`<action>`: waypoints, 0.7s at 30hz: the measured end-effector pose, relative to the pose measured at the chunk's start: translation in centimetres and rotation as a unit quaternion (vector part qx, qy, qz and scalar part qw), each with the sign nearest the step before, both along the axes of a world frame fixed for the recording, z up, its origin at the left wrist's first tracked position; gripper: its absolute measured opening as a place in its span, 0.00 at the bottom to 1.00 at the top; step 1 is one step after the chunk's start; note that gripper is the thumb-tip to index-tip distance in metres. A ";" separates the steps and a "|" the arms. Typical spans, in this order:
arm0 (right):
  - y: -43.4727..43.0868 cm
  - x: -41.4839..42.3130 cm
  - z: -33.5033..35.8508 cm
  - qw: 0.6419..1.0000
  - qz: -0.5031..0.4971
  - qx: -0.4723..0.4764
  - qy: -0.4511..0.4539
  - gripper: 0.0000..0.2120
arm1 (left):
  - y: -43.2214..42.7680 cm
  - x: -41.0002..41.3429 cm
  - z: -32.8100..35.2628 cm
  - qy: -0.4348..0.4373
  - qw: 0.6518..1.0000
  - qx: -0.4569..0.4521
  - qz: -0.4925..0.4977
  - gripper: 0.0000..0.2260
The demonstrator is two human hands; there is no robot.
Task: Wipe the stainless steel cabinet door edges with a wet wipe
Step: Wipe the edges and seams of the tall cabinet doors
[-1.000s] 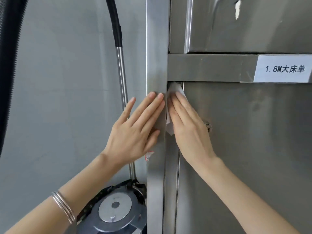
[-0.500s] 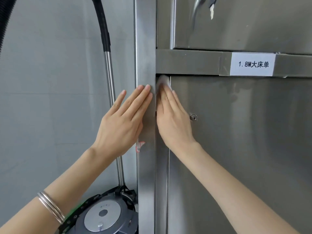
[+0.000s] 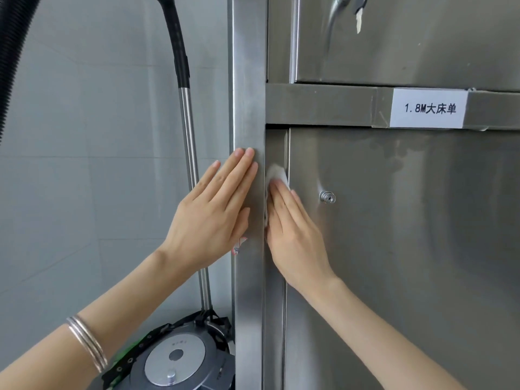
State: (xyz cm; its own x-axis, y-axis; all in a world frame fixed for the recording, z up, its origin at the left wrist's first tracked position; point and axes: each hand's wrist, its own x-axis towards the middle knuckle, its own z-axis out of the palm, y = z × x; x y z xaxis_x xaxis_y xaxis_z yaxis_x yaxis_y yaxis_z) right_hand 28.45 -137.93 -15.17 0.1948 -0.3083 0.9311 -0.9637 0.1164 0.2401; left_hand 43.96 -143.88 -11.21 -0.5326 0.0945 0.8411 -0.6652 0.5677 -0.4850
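A stainless steel cabinet door (image 3: 399, 249) fills the right half of the view. Its left edge strip (image 3: 275, 147) runs vertically beside the cabinet's corner post (image 3: 249, 108). My right hand (image 3: 292, 235) lies flat on that edge strip and presses a white wet wipe (image 3: 277, 174) against it; the wipe shows above my fingertips, well below the door's top corner. My left hand (image 3: 213, 212) rests flat and spread on the corner post, holding nothing. A small round lock (image 3: 327, 197) sits on the door right of my right hand.
A white paper label (image 3: 428, 108) is taped to the horizontal rail above the door. An upper door (image 3: 408, 38) sits above the rail. Left of the cabinet, a vacuum cleaner body (image 3: 174, 358) stands on the floor with its metal tube (image 3: 188, 136) against a grey wall.
My right hand and the wipe have slid down the door's left edge from the top corner. My left hand stays flat on the post. The camera view has shifted.
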 end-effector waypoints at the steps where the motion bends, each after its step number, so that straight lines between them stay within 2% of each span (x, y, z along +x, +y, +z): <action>1: 0.3 -0.1 -1.3 1.000 0.000 0.014 0.011 0.17 | 0.0 -0.1 -0.1 0.002 1.000 0.004 -0.001 0.25; 4: 0.5 -0.8 -1.2 0.999 0.014 0.022 0.038 0.17 | 0.1 -0.3 -0.2 0.004 1.000 0.014 -0.008 0.26; 7: -0.3 -0.6 1.1 1.000 0.017 -0.008 0.014 0.17 | 0.3 -0.3 0.3 0.001 1.000 0.013 -0.012 0.27; 10: -0.8 -0.6 -0.7 0.999 0.021 -0.035 0.014 0.16 | 0.3 -1.1 1.5 -0.058 0.997 -0.040 -0.023 0.22; 13: 0.0 -0.9 -7.5 0.999 0.037 0.010 -0.004 0.16 | 0.1 -2.3 2.3 -0.129 0.988 -0.080 -0.031 0.15; 16: 1.2 -0.5 -13.1 0.995 -0.013 0.095 0.025 0.17 | -0.3 -2.2 2.3 -0.162 0.981 -0.104 -0.033 0.13; 18: 1.2 -0.4 -13.0 0.994 -0.021 0.110 0.015 0.18 | -0.6 -1.8 2.1 -0.183 0.976 -0.114 -0.036 0.15; 21: 0.5 0.2 -10.7 0.996 -0.027 0.080 -0.014 0.19 | -0.9 -1.6 2.0 -0.203 0.970 -0.131 -0.038 0.15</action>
